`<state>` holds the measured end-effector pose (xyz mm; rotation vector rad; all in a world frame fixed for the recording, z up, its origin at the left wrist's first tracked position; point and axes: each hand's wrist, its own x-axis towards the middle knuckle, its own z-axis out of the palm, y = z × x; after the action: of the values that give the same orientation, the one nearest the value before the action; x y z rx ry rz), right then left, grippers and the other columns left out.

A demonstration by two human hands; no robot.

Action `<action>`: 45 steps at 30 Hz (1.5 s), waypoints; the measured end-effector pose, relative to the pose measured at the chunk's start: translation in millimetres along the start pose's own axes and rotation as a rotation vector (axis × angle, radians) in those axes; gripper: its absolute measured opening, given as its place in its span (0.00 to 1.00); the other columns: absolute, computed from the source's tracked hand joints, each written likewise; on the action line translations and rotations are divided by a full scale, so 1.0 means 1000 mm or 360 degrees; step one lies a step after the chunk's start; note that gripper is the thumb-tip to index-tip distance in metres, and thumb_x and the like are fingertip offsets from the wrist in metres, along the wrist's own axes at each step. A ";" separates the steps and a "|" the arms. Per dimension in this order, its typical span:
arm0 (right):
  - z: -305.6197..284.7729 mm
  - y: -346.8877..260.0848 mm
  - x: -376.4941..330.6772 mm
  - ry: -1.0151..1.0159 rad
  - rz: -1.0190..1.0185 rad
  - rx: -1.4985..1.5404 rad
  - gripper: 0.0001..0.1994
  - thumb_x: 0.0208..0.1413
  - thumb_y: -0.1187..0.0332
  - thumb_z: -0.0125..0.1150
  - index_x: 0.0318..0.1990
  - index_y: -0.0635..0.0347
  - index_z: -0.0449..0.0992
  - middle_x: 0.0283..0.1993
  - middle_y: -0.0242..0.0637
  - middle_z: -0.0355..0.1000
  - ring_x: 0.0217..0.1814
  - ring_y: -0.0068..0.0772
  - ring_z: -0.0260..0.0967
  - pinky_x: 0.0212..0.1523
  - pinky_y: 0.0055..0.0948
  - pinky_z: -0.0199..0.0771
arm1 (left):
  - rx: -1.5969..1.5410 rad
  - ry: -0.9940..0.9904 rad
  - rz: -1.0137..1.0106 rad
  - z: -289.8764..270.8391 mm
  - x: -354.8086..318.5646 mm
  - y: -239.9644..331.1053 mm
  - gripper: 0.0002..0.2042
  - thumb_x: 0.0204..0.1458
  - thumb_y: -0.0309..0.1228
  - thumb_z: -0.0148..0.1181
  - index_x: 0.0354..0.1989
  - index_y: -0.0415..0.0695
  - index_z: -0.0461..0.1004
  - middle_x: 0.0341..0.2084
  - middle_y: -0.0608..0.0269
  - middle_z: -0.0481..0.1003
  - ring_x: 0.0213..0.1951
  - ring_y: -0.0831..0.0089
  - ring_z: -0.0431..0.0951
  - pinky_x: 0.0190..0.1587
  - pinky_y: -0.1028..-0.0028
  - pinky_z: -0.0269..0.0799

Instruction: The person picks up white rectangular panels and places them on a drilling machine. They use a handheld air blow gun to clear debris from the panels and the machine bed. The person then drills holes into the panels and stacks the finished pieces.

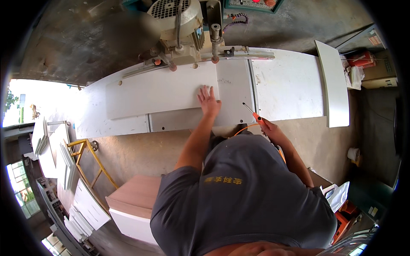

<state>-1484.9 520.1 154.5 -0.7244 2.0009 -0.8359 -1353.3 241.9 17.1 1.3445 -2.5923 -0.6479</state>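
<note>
My left hand lies with fingers spread on the right end of a long white panel. The panel rests on the white worktable, its far edge near a rail and with round holes along that edge. In my right hand is an orange air blow gun, held near the table's front edge. Its thin nozzle points forward and left over the tabletop, apart from the panel. An orange hose curves close by, partly hidden by my body.
A drilling machine with a pale motor stands behind the table. Another white board lies across the table's right end. At left are a yellow metal frame and stacked white panels. A brown-topped stack stands beside me.
</note>
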 end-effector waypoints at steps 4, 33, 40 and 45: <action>-0.063 0.036 -0.012 0.0566 0.0537 0.0145 0.20 0.64 0.55 0.45 0.58 0.55 0.69 0.23 0.30 0.67 0.20 0.19 0.65 0.15 0.25 0.64 | 0.0023 -0.0035 -0.0030 -0.016 -0.047 -0.026 0.43 0.37 0.38 0.69 0.65 0.48 0.56 0.68 0.51 0.46 0.70 0.47 0.40 0.70 0.50 0.37; 0.077 -0.173 0.129 -0.0688 -0.0009 -0.0459 0.37 0.56 0.32 0.40 0.46 0.62 0.76 0.27 0.43 0.71 0.28 0.36 0.69 0.35 0.34 0.68 | -0.3069 -0.0111 -0.1635 0.077 -0.195 -0.136 0.16 0.56 0.38 0.61 0.45 0.39 0.70 0.33 0.57 0.77 0.31 0.69 0.79 0.31 0.71 0.76; 0.269 -0.276 0.172 -0.0843 -0.0502 -0.0900 0.23 0.62 0.50 0.40 0.45 0.59 0.74 0.45 0.48 0.75 0.48 0.52 0.72 0.50 0.45 0.70 | -0.2730 0.0060 -0.1755 0.012 -0.169 -0.144 0.18 0.53 0.38 0.64 0.47 0.41 0.71 0.36 0.61 0.76 0.30 0.69 0.78 0.32 0.73 0.78; 0.342 -0.312 0.174 -0.0930 -0.0390 -0.1003 0.21 0.62 0.52 0.41 0.46 0.57 0.75 0.46 0.46 0.75 0.49 0.51 0.73 0.51 0.44 0.71 | -0.2799 -0.0071 -0.1771 0.006 -0.166 -0.141 0.19 0.52 0.38 0.65 0.48 0.40 0.71 0.39 0.60 0.76 0.35 0.68 0.79 0.38 0.70 0.78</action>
<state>-1221.4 101.8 164.6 -1.4077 1.6359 -0.0611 -1153.1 306.2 -40.2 1.5428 -0.2016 -2.1301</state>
